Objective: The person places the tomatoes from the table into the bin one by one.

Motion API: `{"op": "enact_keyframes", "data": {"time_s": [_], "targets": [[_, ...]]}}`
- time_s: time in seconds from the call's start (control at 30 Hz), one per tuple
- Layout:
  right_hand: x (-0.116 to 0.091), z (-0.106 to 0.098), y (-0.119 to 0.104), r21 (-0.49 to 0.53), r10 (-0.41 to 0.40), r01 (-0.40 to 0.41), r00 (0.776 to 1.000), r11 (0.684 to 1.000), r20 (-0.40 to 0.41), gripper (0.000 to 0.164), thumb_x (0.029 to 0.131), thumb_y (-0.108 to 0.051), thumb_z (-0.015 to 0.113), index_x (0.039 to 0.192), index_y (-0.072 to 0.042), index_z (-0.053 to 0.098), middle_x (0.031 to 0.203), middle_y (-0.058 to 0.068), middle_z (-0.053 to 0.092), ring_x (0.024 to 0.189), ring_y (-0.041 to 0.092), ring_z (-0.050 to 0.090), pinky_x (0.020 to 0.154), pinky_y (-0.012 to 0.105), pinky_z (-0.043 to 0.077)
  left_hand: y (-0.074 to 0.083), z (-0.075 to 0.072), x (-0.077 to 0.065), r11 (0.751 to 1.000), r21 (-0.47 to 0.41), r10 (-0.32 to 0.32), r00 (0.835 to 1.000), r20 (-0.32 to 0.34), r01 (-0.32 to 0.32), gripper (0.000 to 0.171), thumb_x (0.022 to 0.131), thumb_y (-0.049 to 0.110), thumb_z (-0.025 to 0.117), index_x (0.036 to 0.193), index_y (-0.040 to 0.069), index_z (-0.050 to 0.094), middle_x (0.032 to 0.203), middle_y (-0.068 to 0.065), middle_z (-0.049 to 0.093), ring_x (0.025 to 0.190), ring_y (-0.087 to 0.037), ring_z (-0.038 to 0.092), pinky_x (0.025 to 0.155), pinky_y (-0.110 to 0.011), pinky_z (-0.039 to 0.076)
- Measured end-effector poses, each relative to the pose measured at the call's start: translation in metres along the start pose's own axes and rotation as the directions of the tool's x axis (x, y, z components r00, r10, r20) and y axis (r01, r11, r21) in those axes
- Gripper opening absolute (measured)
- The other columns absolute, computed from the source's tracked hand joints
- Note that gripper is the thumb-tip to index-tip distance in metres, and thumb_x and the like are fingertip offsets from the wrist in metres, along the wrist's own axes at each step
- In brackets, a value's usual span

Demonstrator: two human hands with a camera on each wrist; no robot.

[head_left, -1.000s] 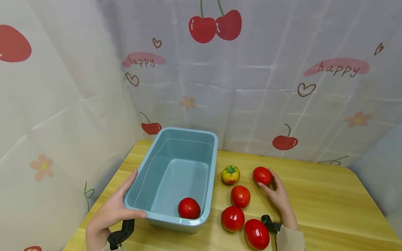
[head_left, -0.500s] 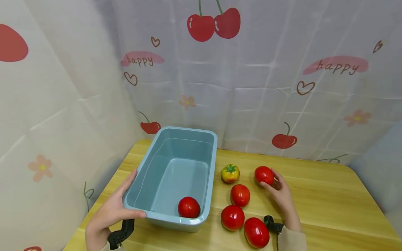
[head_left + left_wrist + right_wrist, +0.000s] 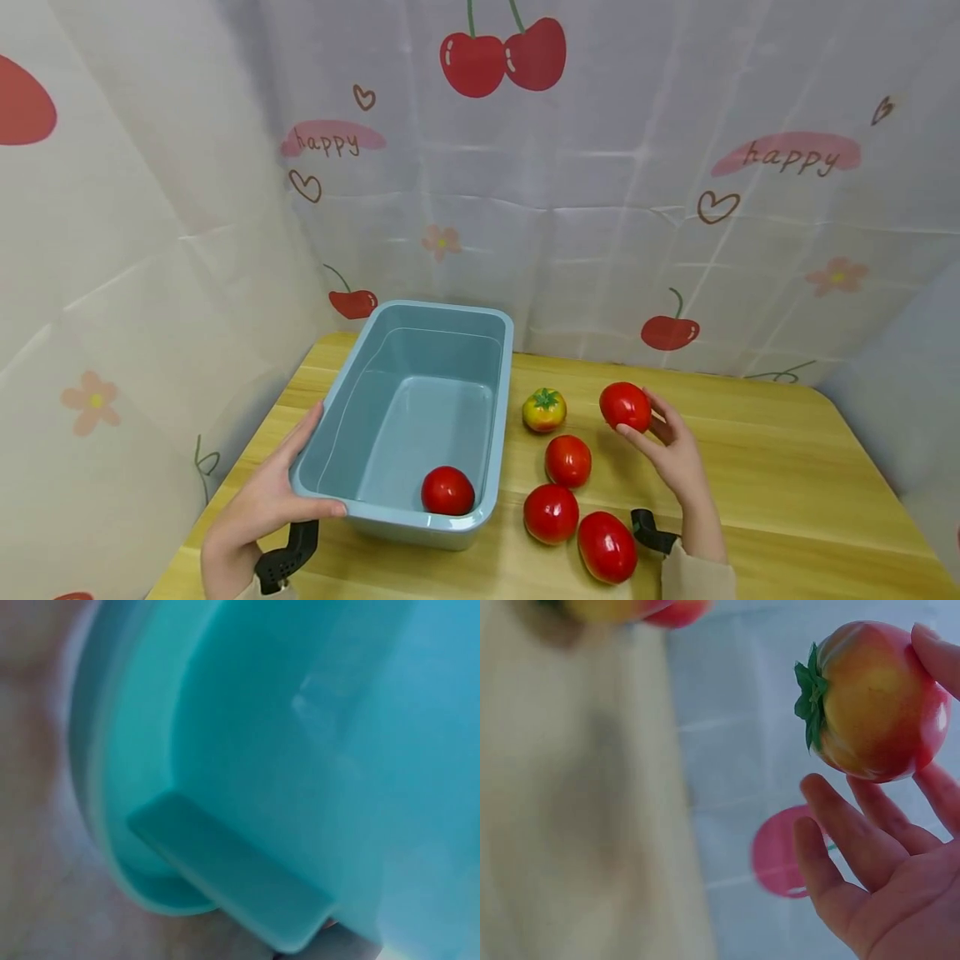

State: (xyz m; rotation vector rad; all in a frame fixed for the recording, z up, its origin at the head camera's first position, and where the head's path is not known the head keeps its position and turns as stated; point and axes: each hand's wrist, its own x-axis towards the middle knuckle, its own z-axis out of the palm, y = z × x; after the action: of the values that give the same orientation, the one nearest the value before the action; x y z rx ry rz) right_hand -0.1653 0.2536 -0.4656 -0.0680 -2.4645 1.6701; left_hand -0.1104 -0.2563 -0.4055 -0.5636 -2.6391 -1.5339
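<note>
My right hand holds a shiny red tomato between thumb and fingertips, above the table. In the right wrist view this tomato shows a yellow-orange underside and a green leafy calyx; two fingers stand away from it. My left hand grips the near left corner of a blue plastic bin, thumb along the front rim. The left wrist view shows the bin's blue wall close up and blurred. One red tomato lies inside the bin, at its near right corner.
Right of the bin, on the wooden table, lie a small yellow-green tomato and three red tomatoes, the middle one between the others. A printed curtain hangs behind and along the left side.
The right hand has taken hold of the far right tomato and raised it off the table. The left hand stays on the bin, and the head view has shifted slightly.
</note>
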Motion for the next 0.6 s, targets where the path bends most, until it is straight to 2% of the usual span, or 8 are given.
{"op": "enact_keyframes", "data": {"time_s": [0.1,0.23,0.43,0.6], "targets": [[-0.007,0.002,-0.017,0.034,-0.045,0.045,0.999,0.998,-0.001,0.073,0.085,-0.024,0.071,0.147,-0.013,0.033,0.142,0.015,0.038,0.115,0.014,0.051,0.076,0.016,0.047,0.0,0.0,0.0,1.0,-0.002,-0.009,1.0,0.003,0.009,0.116,0.062,0.008,0.086,0.152,0.019,0.013,0.155,-0.015,0.009,0.127,-0.038,0.026,0.088,-0.019,0.036],[-0.015,0.007,-0.037,0.064,-0.118,0.117,0.993,0.991,0.0,0.07,0.085,-0.016,0.071,0.145,-0.011,0.036,0.139,0.015,0.042,0.103,-0.007,0.05,0.075,0.016,0.048,0.0,-0.001,-0.001,1.0,-0.001,-0.02,1.0,0.006,0.02,0.116,0.063,0.008,0.085,0.152,0.022,0.013,0.154,-0.016,0.009,0.127,-0.038,0.027,0.087,-0.021,0.037],[-0.026,0.015,-0.056,0.035,-0.191,0.191,0.981,0.981,0.02,0.07,0.084,-0.012,0.072,0.144,-0.014,0.038,0.137,0.012,0.046,0.106,-0.004,0.05,0.079,0.017,0.046,0.002,0.0,0.0,1.0,0.023,-0.016,1.0,0.002,0.016,0.116,0.062,0.01,0.086,0.152,0.015,0.013,0.154,-0.017,0.01,0.126,-0.037,0.029,0.088,-0.018,0.035],[-0.034,0.024,-0.069,0.053,-0.258,0.256,0.965,0.965,0.045,0.069,0.083,-0.008,0.072,0.143,-0.016,0.039,0.136,0.007,0.046,0.109,0.002,0.052,0.084,0.019,0.043,0.002,0.0,0.0,1.0,0.023,-0.014,1.0,0.004,0.014,0.116,0.062,0.011,0.086,0.152,0.013,0.012,0.154,-0.017,0.011,0.125,-0.036,0.03,0.087,-0.019,0.035]]}}
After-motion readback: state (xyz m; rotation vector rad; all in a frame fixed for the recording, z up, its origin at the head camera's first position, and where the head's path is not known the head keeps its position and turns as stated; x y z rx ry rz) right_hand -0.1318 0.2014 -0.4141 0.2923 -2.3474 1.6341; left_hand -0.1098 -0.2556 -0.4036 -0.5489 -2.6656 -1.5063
